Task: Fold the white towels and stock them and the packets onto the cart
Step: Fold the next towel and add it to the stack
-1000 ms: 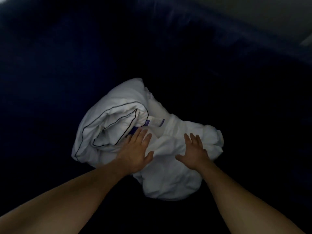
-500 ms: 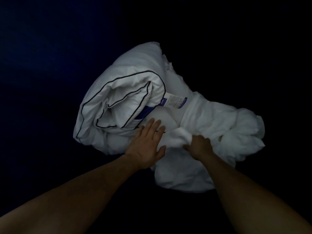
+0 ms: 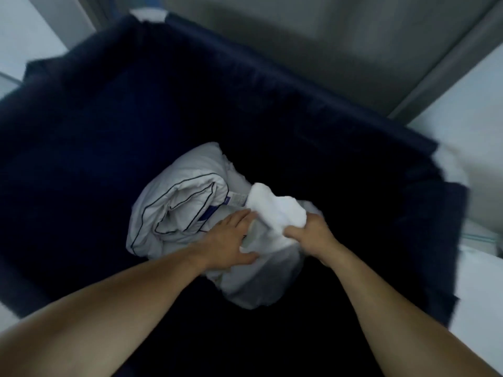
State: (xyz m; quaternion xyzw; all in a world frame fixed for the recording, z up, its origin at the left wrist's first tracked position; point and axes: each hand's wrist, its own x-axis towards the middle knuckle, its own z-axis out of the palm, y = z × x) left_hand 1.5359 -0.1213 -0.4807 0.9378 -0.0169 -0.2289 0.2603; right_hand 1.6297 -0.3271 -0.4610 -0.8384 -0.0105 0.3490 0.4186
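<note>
Both bare arms reach down into a deep navy cloth bin [image 3: 109, 118], seen from above in dim, blurred light. The right hand [image 3: 313, 232] is curled tight round a bunched white towel [image 3: 277, 208], which stands up from the fist toward the far left. The left hand [image 3: 228, 240] lies just beside it on the left, fingers straight and together, pressing flat on the white heap [image 3: 258, 281] at the bottom of the bin. Left of that hand and touching the heap lies a rolled white duvet [image 3: 179, 202] edged with thin dark piping, a small blue label [image 3: 207, 213] showing at its right end. Pale floor [image 3: 468, 126] shows outside the bin at the far right.
</note>
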